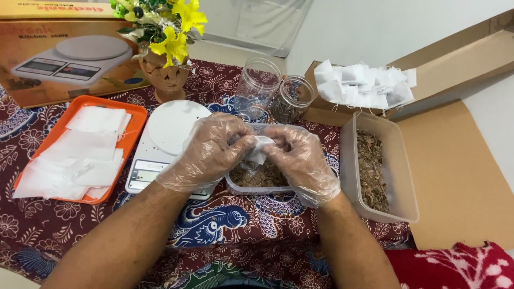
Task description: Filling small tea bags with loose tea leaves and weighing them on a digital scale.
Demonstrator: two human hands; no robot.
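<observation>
**Gloved hands work a small white pouch over the herb tub**

The left hand [211, 150] and right hand [300, 160], in clear gloves, both pinch a small white pouch [261, 147] just above a round tub of dried herbs [257, 179]; filling looks under way. Next calls for a steady opening. A brown scale carton [59, 59] stands back left; an open cardboard box [428, 64] holds finished pouches [364, 83].

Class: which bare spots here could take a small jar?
Bare patterned cloth below the orange tray, and cardboard right of the long tub. Crowded around the scale, jars and both hands.
</observation>
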